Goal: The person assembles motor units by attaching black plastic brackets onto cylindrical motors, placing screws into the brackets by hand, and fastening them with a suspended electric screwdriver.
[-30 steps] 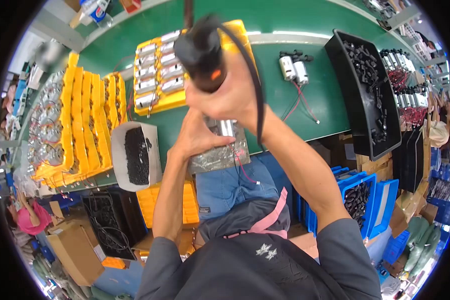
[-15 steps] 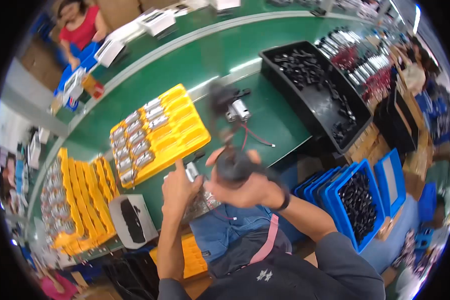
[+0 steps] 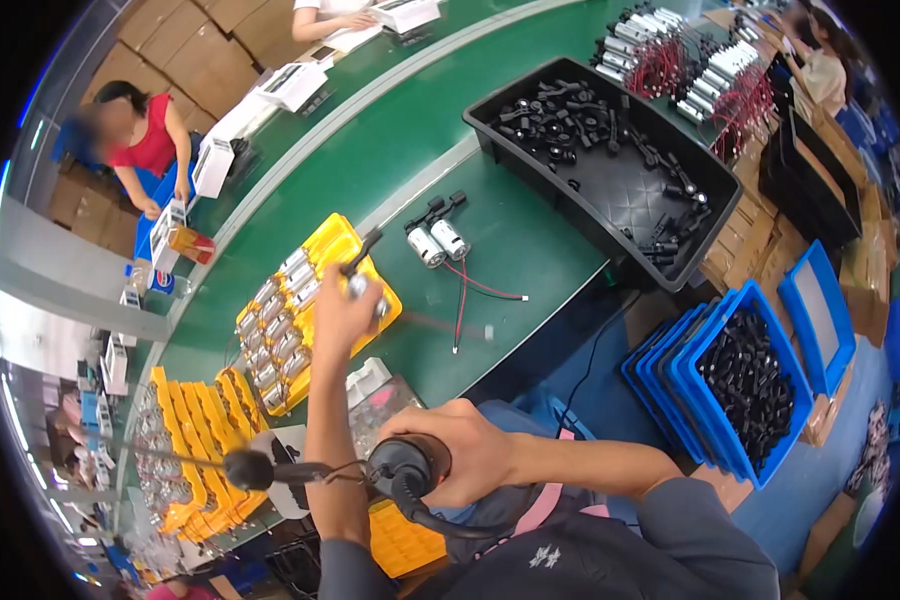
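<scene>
A silver motor (image 3: 358, 287) with a black fitting (image 3: 362, 250) at its end is over the right part of a yellow tray (image 3: 335, 235), clamped in the fingers of the left hand (image 3: 348, 315). The hand partly covers it, so whether it touches the tray is hard to say. Rows of similar motors fill the tray's left part. The right hand (image 3: 470, 450) has its fingers closed around a black corded tool (image 3: 405, 462), off the near edge of the bench (image 3: 530, 250). A white block (image 3: 368, 380) sits at that edge, between the hands.

Right of the tray, two fitted motors (image 3: 438, 242) lie side by side, their wires trailing toward the near edge. Farther right, a black bin (image 3: 580, 215) of loose black parts stands by that edge. Stacked yellow trays (image 3: 185, 420) occupy the bench's left side; a blue crate (image 3: 720, 425) stands beyond the near edge, right.
</scene>
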The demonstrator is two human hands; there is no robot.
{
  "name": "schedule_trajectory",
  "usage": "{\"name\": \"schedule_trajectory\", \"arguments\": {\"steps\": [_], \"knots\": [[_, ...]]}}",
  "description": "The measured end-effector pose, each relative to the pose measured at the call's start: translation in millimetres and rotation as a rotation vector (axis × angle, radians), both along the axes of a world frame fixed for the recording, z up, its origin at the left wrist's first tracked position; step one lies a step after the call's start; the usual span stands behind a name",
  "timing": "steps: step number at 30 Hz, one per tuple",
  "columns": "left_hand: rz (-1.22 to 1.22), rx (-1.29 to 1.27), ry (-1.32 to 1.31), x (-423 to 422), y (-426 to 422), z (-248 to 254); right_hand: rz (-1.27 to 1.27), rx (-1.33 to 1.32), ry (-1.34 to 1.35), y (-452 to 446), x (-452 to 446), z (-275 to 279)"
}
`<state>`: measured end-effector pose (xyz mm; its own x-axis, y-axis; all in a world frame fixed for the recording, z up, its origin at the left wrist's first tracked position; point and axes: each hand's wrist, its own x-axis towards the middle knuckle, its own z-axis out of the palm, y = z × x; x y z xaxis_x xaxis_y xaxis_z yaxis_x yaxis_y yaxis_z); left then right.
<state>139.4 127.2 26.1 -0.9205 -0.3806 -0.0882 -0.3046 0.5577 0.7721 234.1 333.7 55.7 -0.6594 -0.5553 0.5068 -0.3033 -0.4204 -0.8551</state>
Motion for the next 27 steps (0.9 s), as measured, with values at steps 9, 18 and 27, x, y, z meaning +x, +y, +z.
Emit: {"name": "schedule_trajectory", "arguments": {"steps": [9, 18, 27], "knots": [[-0.197, -0.064, -0.296, -92, 11, -44, -0.119, 0.001, 0.015, 20, -2, 7], [-0.624, -0.776, 0.056, -83, 57, -48, -0.165, -0.011, 0.039, 22, -20, 6], [-0.509, -0.829, 0.163, -96, 61, -68, -0.274, 0.163, -0.006, 37, -23, 30]]}}
